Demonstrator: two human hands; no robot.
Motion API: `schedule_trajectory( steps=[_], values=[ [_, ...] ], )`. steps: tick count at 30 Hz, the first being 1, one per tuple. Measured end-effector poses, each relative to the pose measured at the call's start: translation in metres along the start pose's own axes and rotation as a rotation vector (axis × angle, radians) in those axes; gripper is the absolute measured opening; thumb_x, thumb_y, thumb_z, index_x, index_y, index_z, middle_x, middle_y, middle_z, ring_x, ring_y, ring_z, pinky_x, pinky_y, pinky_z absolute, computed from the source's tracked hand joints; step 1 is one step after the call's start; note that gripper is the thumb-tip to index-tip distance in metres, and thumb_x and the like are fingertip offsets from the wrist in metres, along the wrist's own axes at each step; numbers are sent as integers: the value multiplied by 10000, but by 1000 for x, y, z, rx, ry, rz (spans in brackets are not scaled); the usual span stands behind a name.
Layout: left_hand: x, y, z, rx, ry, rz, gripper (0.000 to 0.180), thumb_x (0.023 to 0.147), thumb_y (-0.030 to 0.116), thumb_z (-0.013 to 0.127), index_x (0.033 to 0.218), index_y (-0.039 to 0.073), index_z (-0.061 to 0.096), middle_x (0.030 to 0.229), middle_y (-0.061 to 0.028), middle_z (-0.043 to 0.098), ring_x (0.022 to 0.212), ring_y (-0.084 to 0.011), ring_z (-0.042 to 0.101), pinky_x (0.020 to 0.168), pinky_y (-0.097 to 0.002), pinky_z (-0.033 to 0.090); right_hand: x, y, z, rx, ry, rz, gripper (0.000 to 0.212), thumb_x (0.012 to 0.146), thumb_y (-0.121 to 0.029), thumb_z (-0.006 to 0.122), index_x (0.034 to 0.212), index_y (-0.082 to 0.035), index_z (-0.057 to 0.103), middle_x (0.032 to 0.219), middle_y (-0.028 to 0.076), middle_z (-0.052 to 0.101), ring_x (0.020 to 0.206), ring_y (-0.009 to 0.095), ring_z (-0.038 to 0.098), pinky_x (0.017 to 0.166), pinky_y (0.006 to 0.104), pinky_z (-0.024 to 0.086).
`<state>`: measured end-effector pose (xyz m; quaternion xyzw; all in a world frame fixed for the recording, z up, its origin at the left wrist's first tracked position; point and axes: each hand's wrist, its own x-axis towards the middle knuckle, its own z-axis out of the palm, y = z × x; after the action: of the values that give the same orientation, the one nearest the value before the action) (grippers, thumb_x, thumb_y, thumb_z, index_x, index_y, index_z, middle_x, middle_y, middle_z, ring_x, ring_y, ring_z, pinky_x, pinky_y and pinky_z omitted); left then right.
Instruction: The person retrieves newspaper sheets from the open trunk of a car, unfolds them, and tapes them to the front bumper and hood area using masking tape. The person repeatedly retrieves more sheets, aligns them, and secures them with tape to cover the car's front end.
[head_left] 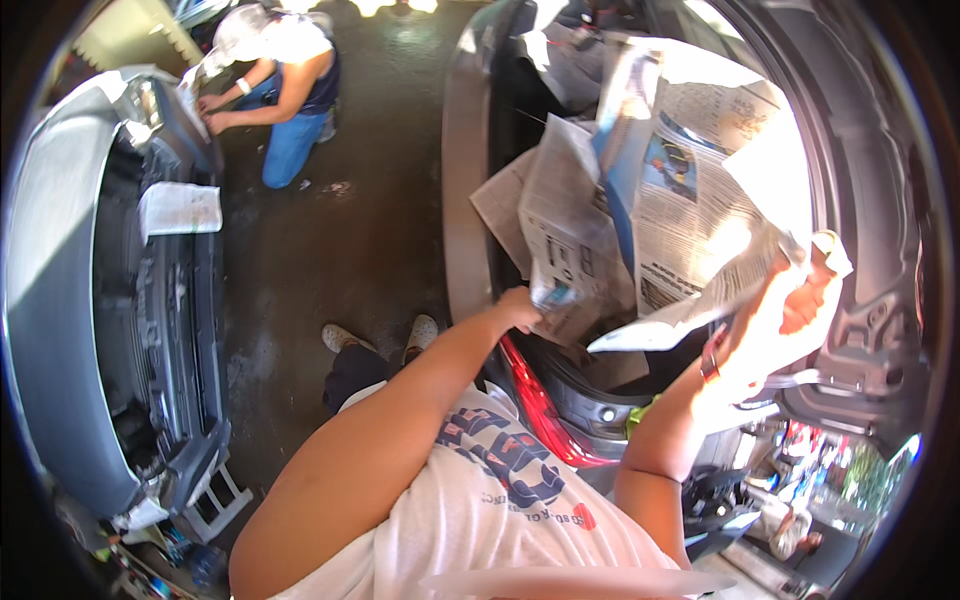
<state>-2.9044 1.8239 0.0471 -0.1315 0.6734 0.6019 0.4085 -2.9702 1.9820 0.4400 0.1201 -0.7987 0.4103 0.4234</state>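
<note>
Beside the open rear of a dark grey car (880, 330), a person in a white printed T-shirt (500, 500) holds sheets of printed newspaper against the bodywork. Their right hand (790, 320) is raised and clamped on the lower edge of a large, sunlit newspaper sheet (690, 200), which spreads upward across the car's rear opening. Their left hand (520, 305) reaches forward and grips the bottom of a smaller, crumpled newspaper sheet (565, 230) hanging just beside the larger one, against the silver-grey edge of the car body (462, 200). A red tail-light strip (535, 400) curves below both hands. The person's pale shoes (425, 330) stand on the dark, stained concrete floor (330, 250). At the left of the floor lies a detached grey car bumper (60, 300), with a folded newspaper sheet (180, 208) resting on its upper part. At the bumper's far end, another person in blue jeans (285, 100) kneels, both hands on it.
</note>
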Motion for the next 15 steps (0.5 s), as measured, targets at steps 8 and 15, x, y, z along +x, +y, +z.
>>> schedule_trajectory(
  steps=[8,15],
  values=[
    [-91,-26,-54,233,401,412,1517,677,570,1012,1756,-16,121,1733,-330,351,1586,-494,387,1336,-520,307,-30,-97,110,320,-434,-239,125,1077,-33,624,1184,7,674,1196,155,723,1075,207,658,1017,366,542],
    [-245,-66,-99,170,552,836,1431,605,414,1077,1729,40,273,1681,-260,449,1558,-420,455,1298,-488,381,-135,-260,216,963,-560,212,133,1041,-69,745,1103,-8,644,1163,111,703,1026,169,659,957,336,517]
  ],
)
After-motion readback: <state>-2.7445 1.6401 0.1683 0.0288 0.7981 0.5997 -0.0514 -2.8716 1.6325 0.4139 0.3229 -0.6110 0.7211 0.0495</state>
